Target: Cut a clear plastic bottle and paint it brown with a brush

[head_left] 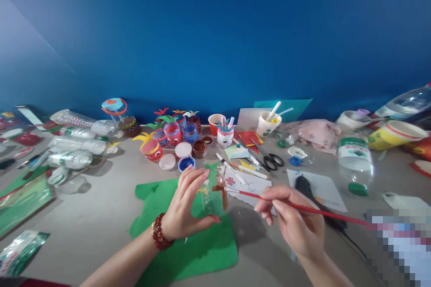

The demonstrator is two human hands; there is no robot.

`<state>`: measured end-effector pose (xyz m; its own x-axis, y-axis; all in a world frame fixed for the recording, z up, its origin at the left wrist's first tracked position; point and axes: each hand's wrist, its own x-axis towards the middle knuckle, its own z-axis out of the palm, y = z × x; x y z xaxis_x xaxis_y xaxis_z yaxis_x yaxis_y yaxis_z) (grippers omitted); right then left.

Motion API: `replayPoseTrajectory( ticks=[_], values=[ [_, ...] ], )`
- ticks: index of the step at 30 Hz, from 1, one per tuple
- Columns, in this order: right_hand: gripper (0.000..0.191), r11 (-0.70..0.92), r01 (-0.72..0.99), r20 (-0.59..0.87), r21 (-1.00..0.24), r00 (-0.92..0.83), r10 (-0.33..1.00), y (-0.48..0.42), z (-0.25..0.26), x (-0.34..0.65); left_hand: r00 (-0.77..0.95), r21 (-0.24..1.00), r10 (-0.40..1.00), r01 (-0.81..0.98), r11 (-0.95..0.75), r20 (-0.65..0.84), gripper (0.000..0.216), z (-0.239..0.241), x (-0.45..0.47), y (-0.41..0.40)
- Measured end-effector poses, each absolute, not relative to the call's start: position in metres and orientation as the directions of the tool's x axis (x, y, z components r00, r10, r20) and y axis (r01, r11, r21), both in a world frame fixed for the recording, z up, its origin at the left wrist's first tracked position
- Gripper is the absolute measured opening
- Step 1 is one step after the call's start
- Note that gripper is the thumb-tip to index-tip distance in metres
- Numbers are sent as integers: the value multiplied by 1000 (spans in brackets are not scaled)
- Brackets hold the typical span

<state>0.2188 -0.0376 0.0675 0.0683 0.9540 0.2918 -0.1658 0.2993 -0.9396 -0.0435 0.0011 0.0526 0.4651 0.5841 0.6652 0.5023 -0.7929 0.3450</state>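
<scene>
My left hand [183, 206], with a beaded bracelet at the wrist, is curved round a clear plastic bottle piece [209, 201]. Brown paint coats part of its right end. In my right hand [294, 217] a thin paintbrush [321, 212] with a red handle is pinched between thumb and fingers. Its brown-loaded tip reaches the painted end of the plastic piece. Beneath the left hand lies a sheet of green paper [202, 260] with a wavy-cut edge. Just beyond are an open jar of brown paint [200, 149] and an open jar of blue paint [186, 164].
Decorated small cups [172, 134] stand along the back. Black-handled scissors [273, 161], markers [230, 168] and paper scraps lie right of centre. A black glue gun [305, 188] with a cord rests at right, near a large bottle [355, 163]. Several plastic bottles [79, 144] lie at left.
</scene>
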Motion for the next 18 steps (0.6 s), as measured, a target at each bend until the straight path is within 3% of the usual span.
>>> replayPoseTrajectory(
  ticks=[10,15,18],
  values=[
    [15,309,-178,294,-934,106,950,-33,70,224,457,357,587,496,-792,668,91,53,-45,0],
    [18,396,-210,364,-894,177,915,-35,74,221,447,362,604,515,-777,660,90,52,-45,0],
    [18,391,-180,376,-902,114,920,-41,72,216,447,340,604,538,-771,660,91,51,-43,0]
  ],
)
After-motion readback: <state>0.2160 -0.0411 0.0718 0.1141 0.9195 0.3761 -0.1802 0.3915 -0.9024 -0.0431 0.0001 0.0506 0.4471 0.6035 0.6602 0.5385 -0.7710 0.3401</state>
